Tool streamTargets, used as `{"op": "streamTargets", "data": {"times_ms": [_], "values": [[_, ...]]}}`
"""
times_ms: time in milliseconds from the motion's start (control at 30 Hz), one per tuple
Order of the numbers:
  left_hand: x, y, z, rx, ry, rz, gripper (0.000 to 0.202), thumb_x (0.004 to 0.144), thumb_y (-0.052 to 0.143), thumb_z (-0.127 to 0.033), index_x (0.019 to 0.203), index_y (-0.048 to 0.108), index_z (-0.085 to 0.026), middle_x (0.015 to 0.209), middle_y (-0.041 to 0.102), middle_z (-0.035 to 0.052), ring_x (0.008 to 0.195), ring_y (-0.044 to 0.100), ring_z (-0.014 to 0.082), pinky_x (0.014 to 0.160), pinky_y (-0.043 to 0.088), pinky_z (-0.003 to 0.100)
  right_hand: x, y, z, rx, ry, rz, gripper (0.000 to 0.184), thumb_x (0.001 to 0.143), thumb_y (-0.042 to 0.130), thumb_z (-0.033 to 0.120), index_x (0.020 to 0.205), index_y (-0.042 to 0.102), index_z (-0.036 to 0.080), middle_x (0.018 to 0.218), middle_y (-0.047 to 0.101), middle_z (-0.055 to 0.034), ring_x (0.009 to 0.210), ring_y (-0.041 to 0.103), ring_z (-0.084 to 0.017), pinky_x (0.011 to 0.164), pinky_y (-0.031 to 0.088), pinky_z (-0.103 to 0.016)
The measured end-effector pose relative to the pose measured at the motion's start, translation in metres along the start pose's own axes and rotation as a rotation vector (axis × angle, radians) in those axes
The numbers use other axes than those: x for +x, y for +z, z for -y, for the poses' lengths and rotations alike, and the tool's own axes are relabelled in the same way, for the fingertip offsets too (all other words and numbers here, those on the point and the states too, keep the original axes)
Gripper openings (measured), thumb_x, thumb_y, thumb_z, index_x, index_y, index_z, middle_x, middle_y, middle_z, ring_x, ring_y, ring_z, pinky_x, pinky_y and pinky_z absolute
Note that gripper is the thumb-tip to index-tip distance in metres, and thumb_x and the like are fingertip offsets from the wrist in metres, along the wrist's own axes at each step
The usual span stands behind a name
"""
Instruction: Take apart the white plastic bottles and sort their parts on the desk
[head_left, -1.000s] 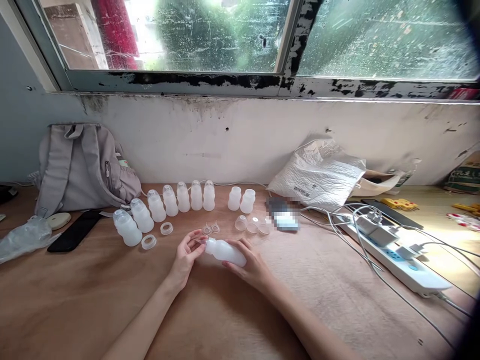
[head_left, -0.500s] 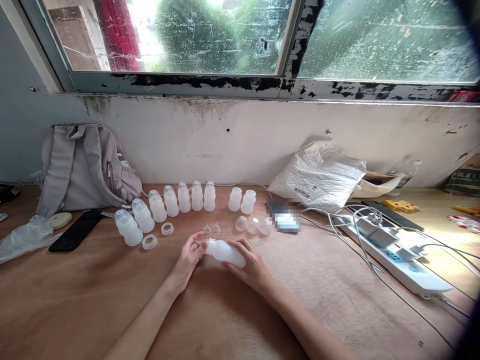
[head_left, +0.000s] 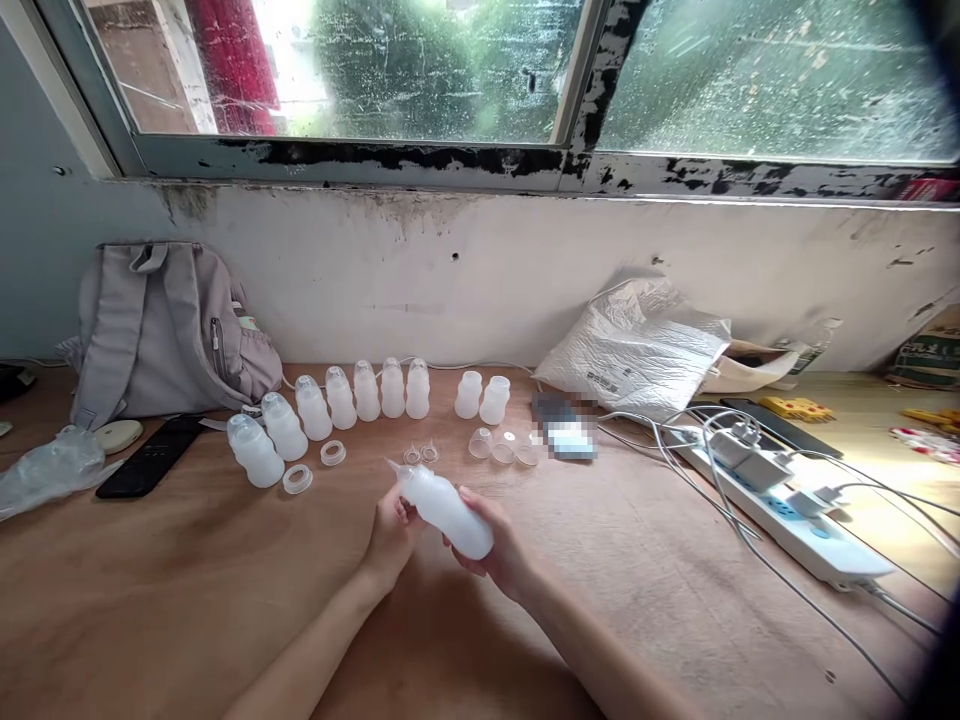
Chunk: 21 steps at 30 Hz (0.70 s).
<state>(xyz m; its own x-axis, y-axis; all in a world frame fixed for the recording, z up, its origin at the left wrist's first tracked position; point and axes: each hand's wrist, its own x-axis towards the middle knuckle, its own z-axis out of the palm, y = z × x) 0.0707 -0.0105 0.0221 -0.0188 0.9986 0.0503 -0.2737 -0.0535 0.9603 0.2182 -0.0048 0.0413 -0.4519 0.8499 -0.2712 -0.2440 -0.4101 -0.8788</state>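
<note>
A frosted white baby bottle (head_left: 448, 515) is held tilted above the table, its clear teat (head_left: 394, 468) pointing up and left. My right hand (head_left: 495, 545) is closed around its base end. At the neck, the curled fingers of my left hand (head_left: 393, 530) grip the bottle from below, partly hidden behind it. Two clear teats (head_left: 420, 453) stand on the table just beyond. Clear dome caps (head_left: 502, 448) sit to their right. Two white screw rings (head_left: 298, 479) lie to the left.
Several capped bottles (head_left: 367, 392) stand in a curved row at the back left, and two uncapped bottles (head_left: 494, 400) are right of them. A grey backpack (head_left: 161, 330), a black phone (head_left: 154, 458), a silvery bubble mailer (head_left: 645, 350) and a power strip (head_left: 795, 520) with loose cables surround the work area.
The bottle has tipped so that its teat end rises, and it shows larger, nearer me. My left hand has slid from the teat tip to below the neck.
</note>
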Motion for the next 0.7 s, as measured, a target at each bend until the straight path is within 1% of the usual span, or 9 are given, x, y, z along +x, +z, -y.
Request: {"op": "streamTargets", "data": {"times_ms": [100,200,267,300,367,400,500,600,700], "values": [[0.002,-0.001,-0.001,-0.113,-0.029,-0.061,0.036,0.064,0.065,-0.023,0.099,0.056,-0.017,0.097,0.061,0.0068,0.095,0.054,0.0198,0.082,0.041,0.029,0.001,-0.001,0.002,-0.043,-0.113,-0.075,0.041,0.076,0.044,0.053,0.083,0.054,0.014,0.063,0.056,-0.0034,0.044,0.047,-0.010,0.032,0.027,-0.017],[0.002,-0.004,-0.007,-0.245,-0.122,-0.011,0.039,0.069,0.061,-0.033,0.105,0.054,-0.019,0.106,0.059,0.0081,0.101,0.052,0.0199,0.087,0.038,0.031,0.002,-0.003,0.001,-0.297,-0.206,-0.166,0.038,0.072,0.053,0.050,0.091,0.053,0.017,0.066,0.054,-0.0005,0.050,0.048,-0.011,0.036,0.033,-0.019],[0.000,-0.004,-0.011,-0.283,-0.167,0.034,0.040,0.072,0.058,-0.040,0.106,0.054,-0.019,0.105,0.059,0.0084,0.099,0.053,0.0202,0.085,0.039,0.031,0.001,-0.002,-0.002,-0.545,-0.313,-0.200,0.037,0.067,0.060,0.046,0.092,0.054,0.018,0.071,0.056,-0.0003,0.057,0.051,-0.013,0.045,0.039,-0.022],[-0.001,-0.003,-0.011,-0.287,-0.186,0.032,0.041,0.072,0.057,-0.043,0.105,0.054,-0.019,0.102,0.060,0.0082,0.096,0.055,0.0201,0.082,0.040,0.031,0.001,0.001,-0.005,-0.660,-0.379,-0.200,0.037,0.066,0.062,0.044,0.091,0.054,0.019,0.075,0.058,-0.0009,0.062,0.052,-0.014,0.051,0.041,-0.023],[-0.003,-0.002,-0.008,-0.273,-0.216,-0.029,0.040,0.071,0.057,-0.046,0.100,0.055,-0.018,0.095,0.063,0.0070,0.086,0.058,0.0194,0.074,0.043,0.030,-0.001,0.006,-0.012,-0.825,-0.481,-0.165,0.034,0.066,0.062,0.041,0.091,0.055,0.019,0.082,0.059,-0.0020,0.069,0.053,-0.015,0.060,0.042,-0.025],[-0.004,-0.001,-0.006,-0.257,-0.221,-0.083,0.038,0.069,0.058,-0.046,0.095,0.057,-0.018,0.091,0.063,0.0062,0.081,0.059,0.0189,0.071,0.043,0.029,-0.001,0.010,-0.015,-0.866,-0.491,-0.143,0.032,0.068,0.060,0.041,0.090,0.055,0.019,0.080,0.060,-0.0021,0.068,0.053,-0.015,0.060,0.041,-0.025],[-0.004,0.001,0.001,-0.202,-0.201,-0.200,0.030,0.066,0.061,-0.042,0.077,0.060,-0.014,0.081,0.064,0.0057,0.076,0.059,0.0187,0.066,0.043,0.027,-0.004,0.016,-0.019,-0.848,-0.411,-0.097,0.029,0.073,0.055,0.043,0.086,0.056,0.018,0.070,0.058,-0.0008,0.060,0.051,-0.014,0.054,0.039,-0.024],[-0.005,0.001,0.002,-0.178,-0.177,-0.201,0.026,0.068,0.060,-0.039,0.066,0.060,-0.013,0.081,0.063,0.0066,0.083,0.058,0.0200,0.070,0.043,0.026,-0.005,0.018,-0.019,-0.701,-0.272,-0.056,0.031,0.073,0.054,0.046,0.081,0.056,0.017,0.066,0.054,0.0002,0.057,0.049,-0.012,0.048,0.038,-0.021],[-0.005,0.001,-0.003,-0.172,-0.157,-0.183,0.024,0.069,0.060,-0.036,0.064,0.059,-0.013,0.082,0.063,0.0059,0.088,0.057,0.0206,0.071,0.042,0.025,-0.004,0.018,-0.018,-0.531,-0.127,-0.008,0.034,0.073,0.052,0.049,0.083,0.054,0.018,0.062,0.050,0.0018,0.051,0.046,-0.010,0.039,0.032,-0.018]]}}
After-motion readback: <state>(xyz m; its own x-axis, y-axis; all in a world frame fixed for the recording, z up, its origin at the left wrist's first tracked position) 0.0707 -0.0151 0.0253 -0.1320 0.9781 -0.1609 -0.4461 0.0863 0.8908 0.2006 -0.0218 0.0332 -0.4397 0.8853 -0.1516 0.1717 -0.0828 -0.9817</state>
